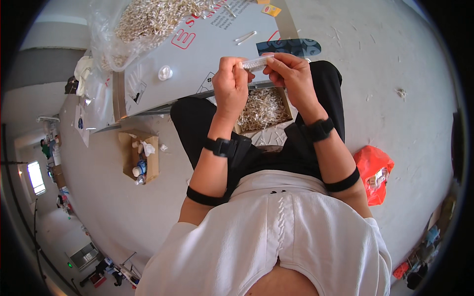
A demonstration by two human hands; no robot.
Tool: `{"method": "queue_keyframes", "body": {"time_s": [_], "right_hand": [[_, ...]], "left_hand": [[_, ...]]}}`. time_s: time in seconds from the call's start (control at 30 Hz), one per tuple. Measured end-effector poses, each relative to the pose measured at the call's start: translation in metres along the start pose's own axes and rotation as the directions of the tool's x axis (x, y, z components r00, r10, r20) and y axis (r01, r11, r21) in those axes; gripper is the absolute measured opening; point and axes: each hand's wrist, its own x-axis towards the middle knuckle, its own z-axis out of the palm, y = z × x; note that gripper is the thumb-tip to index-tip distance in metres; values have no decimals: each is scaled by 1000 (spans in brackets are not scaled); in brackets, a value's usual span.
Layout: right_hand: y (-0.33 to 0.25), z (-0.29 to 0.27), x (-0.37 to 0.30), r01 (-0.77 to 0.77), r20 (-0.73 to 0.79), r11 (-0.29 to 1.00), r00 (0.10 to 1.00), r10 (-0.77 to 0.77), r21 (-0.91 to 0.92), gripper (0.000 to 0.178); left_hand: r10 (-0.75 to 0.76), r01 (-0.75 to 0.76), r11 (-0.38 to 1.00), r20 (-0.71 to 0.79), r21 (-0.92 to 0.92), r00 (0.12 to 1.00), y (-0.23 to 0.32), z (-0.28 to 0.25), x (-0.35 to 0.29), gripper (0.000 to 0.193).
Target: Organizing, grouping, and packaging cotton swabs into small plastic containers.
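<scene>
Above the front edge of the grey table [197, 64], both my hands grip the ends of a small clear packet of cotton swabs [256, 64]. My left hand [232, 84] pinches its left end, fingers curled. My right hand [291, 76] holds the other end between thumb and fingers. Swab tips show white through the plastic. Below my hands, between my knees, a cardboard box [287, 104] holds many loose cotton swabs [261, 111]. A large heap of swabs [148, 22] lies in a clear plastic bag [103, 29] at the table's far left.
A white round object [165, 73], a few loose swabs [245, 37], a yellow packet [271, 10] and a dark patterned strip [291, 47] lie on the table. A cardboard carton [154, 165] with bottles stands on the floor at left; a red plastic bag [374, 170] sits at right.
</scene>
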Motion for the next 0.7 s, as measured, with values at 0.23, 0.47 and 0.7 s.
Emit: {"method": "queue_keyframes", "body": {"time_s": [0.23,0.47,0.7], "right_hand": [[42,-16,28,-127,-142,992,982,122,-27,20],[53,-20,32,-145,-169,989,975,141,-16,20],[52,-17,34,-115,-210,989,973,93,-94,17]], "left_hand": [[-232,230,936,25,-268,972,-54,32,-5,5],[-445,405,722,73,-561,893,-66,38,-6,9],[-504,428,660,59,-617,862,-70,46,-4,10]]}}
